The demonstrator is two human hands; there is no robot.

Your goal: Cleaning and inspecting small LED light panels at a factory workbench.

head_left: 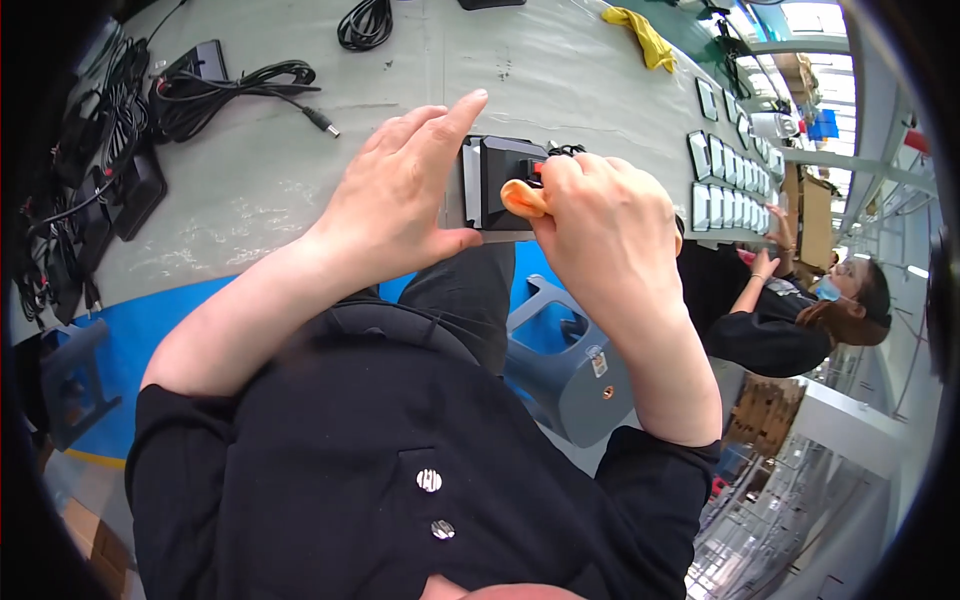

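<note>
A black, angular device with a pale strip along its left side lies at the table's near edge. My left hand is beside it, fingers stretched out and thumb apart, with nothing in its grasp. Over the device's right side, my right hand is closed, with an orange rubber finger cot on one digit. A small black and red part shows by its fingertips; I cannot tell exactly what they pinch. A bit of black cable shows behind that hand.
Black power adapters with tangled cables cover the left of the grey table. A coiled cable and yellow cloth lie farther back. Several pale units stand in rows at right, near a co-worker. A stool is below.
</note>
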